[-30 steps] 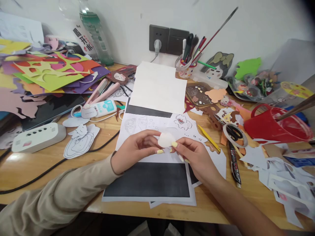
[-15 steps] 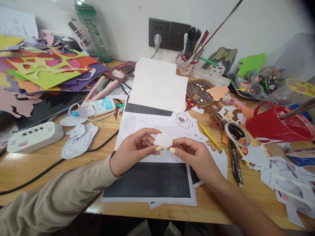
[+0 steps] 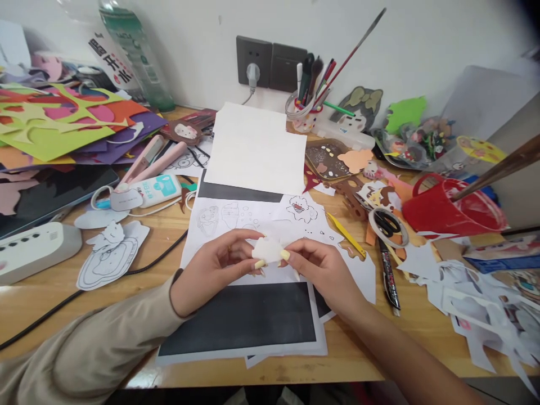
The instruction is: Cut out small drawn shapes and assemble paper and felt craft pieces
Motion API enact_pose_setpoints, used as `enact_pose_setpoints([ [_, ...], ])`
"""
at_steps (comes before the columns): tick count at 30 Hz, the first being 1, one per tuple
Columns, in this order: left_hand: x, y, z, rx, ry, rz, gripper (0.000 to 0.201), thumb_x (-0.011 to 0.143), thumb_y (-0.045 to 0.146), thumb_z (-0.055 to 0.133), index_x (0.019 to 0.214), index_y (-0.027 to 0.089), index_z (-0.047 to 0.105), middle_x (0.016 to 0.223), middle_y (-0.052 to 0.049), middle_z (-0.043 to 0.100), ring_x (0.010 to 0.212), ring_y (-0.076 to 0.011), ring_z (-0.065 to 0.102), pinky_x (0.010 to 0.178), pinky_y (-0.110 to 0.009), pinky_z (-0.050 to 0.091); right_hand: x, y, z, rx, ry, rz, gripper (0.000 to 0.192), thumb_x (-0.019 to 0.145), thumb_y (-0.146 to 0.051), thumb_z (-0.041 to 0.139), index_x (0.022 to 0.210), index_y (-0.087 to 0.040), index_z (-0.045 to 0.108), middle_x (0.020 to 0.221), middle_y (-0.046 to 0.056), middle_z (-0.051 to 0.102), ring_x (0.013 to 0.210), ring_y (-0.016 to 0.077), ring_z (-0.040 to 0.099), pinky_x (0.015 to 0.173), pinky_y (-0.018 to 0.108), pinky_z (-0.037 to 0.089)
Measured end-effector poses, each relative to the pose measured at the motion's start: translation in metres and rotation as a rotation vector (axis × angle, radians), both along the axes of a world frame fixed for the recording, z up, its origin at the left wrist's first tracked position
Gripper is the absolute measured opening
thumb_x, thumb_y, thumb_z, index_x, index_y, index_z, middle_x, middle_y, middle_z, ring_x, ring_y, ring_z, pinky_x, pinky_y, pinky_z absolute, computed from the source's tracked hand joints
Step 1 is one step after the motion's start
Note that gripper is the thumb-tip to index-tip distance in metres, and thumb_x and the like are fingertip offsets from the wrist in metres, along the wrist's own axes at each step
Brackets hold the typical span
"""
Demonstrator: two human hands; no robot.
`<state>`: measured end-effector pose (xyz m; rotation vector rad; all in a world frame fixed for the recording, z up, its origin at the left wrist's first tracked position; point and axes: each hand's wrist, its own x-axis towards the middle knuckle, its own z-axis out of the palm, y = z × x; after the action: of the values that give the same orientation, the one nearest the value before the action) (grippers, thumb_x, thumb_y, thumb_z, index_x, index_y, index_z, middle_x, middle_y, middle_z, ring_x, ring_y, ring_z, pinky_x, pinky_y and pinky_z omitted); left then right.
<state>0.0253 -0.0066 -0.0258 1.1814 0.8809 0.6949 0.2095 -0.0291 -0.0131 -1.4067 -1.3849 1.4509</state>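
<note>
In the head view, a small, thin white paper piece (image 3: 266, 250) with a rounded outline is held above the printed sheet (image 3: 270, 211). Its left edge is pinched between thumb and forefinger of the left hand (image 3: 202, 275), its right edge between those of the right hand (image 3: 323, 267); both grips are narrow. The sheet is covered with fine line drawings and overlapped at the top by a smooth blank sheet (image 3: 257, 146). Below the hands, a flat black rectangle (image 3: 253, 320) is seen, and glossy, grained wood is shown by the table (image 3: 346, 363).

A ragged heap of bright coloured paper (image 3: 54, 129) and a hard white power strip (image 3: 37, 250) are cut off at the left edge. The scissors' (image 3: 387, 223) blades are hidden, and the white scraps (image 3: 472, 309) cannot be made out singly. The far fingers are partly covered; how they are placed cannot be told.
</note>
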Motion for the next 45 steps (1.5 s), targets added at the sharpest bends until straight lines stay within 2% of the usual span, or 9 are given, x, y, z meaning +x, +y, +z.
enact_pose_setpoints([
  [3, -0.0001, 0.0008, -0.0013, 0.053, 0.047, 0.010, 0.031, 0.071, 0.020, 0.057, 0.100, 0.016, 0.046, 0.072, -0.001, 0.058, 0.069, -0.0093, 0.057, 0.068, -0.019, 0.048, 0.0005, -0.0002, -0.0004, 0.003, -0.004, -0.023, 0.010, 0.074, -0.026, 0.051, 0.073, -0.018, 0.057, 0.068, -0.001, 0.060, 0.063, 0.0089, 0.051, 0.059, 0.021, 0.038],
  [7, -0.0016, 0.0004, -0.0023, 0.195, 0.228, 0.030, 0.029, 0.069, 0.026, 0.059, 0.095, 0.016, 0.050, 0.071, -0.001, 0.061, 0.070, -0.0112, 0.058, 0.067, -0.020, 0.047, 0.0012, -0.0003, -0.0018, 0.004, -0.015, -0.045, 0.010, 0.075, -0.027, 0.051, 0.074, -0.019, 0.057, 0.067, -0.002, 0.059, 0.058, 0.0082, 0.049, 0.054, 0.020, 0.037],
  [13, -0.0039, -0.0054, -0.0040, 0.645, 0.582, 0.057, 0.025, 0.068, 0.035, 0.058, 0.083, 0.015, 0.055, 0.063, 0.001, 0.061, 0.057, -0.0094, 0.055, 0.057, -0.018, 0.044, 0.0001, -0.0011, -0.0040, -0.018, 0.002, 0.001, 0.014, 0.075, -0.030, 0.050, 0.073, -0.018, 0.057, 0.069, -0.001, 0.059, 0.061, 0.0083, 0.050, 0.056, 0.020, 0.037],
  [19, -0.0054, -0.0081, -0.0068, 0.840, 0.625, 0.108, 0.024, 0.070, 0.031, 0.057, 0.086, 0.014, 0.052, 0.063, 0.001, 0.061, 0.056, -0.0068, 0.055, 0.052, -0.013, 0.043, -0.0023, -0.0008, -0.0020, -0.031, -0.030, 0.008, 0.013, 0.075, -0.029, 0.050, 0.072, -0.018, 0.057, 0.068, -0.001, 0.060, 0.059, 0.0087, 0.050, 0.055, 0.021, 0.037],
  [22, -0.0056, -0.0076, -0.0058, 0.871, 0.619, 0.120, 0.023, 0.071, 0.031, 0.057, 0.087, 0.015, 0.052, 0.064, 0.001, 0.061, 0.057, -0.0067, 0.056, 0.053, -0.013, 0.044, -0.0029, -0.0003, -0.0008, -0.030, -0.070, 0.004, 0.013, 0.075, -0.029, 0.050, 0.071, -0.018, 0.057, 0.067, -0.001, 0.060, 0.056, 0.0084, 0.048, 0.053, 0.021, 0.036],
  [26, -0.0058, -0.0068, -0.0038, 0.832, 0.631, 0.111, 0.024, 0.071, 0.031, 0.055, 0.089, 0.015, 0.051, 0.066, 0.001, 0.062, 0.059, -0.0073, 0.056, 0.060, -0.015, 0.045, -0.0027, -0.0004, -0.0012, -0.026, -0.092, 0.026, 0.015, 0.075, -0.030, 0.049, 0.071, -0.018, 0.057, 0.067, -0.001, 0.060, 0.053, 0.0082, 0.046, 0.051, 0.021, 0.035],
  [37, -0.0061, -0.0057, -0.0057, 0.835, 0.623, 0.110, 0.024, 0.071, 0.031, 0.056, 0.087, 0.014, 0.052, 0.066, 0.002, 0.061, 0.059, -0.0058, 0.055, 0.060, -0.013, 0.044, -0.0025, -0.0005, -0.0026, -0.039, -0.007, 0.022, 0.012, 0.075, -0.028, 0.051, 0.074, -0.019, 0.058, 0.068, -0.002, 0.059, 0.053, 0.0063, 0.041, 0.052, 0.019, 0.033],
  [43, -0.0068, -0.0065, -0.0044, 0.816, 0.624, 0.111, 0.023, 0.072, 0.030, 0.056, 0.088, 0.014, 0.052, 0.066, 0.002, 0.060, 0.058, -0.0056, 0.054, 0.060, -0.014, 0.043, -0.0016, -0.0013, -0.0025, -0.009, -0.005, 0.027, 0.030, 0.082, -0.032, 0.038, 0.066, -0.017, 0.059, 0.055, -0.002, 0.048, 0.052, 0.0074, 0.039, 0.052, 0.021, 0.032],
  [45, -0.0069, -0.0069, -0.0044, 0.815, 0.617, 0.111, 0.023, 0.071, 0.030, 0.056, 0.088, 0.014, 0.052, 0.065, 0.002, 0.060, 0.058, -0.0053, 0.053, 0.059, -0.013, 0.042, -0.0017, -0.0007, -0.0037, -0.014, -0.008, -0.011, 0.028, 0.082, -0.032, 0.038, 0.069, -0.018, 0.059, 0.053, -0.003, 0.045, 0.052, 0.0076, 0.039, 0.051, 0.021, 0.031],
])
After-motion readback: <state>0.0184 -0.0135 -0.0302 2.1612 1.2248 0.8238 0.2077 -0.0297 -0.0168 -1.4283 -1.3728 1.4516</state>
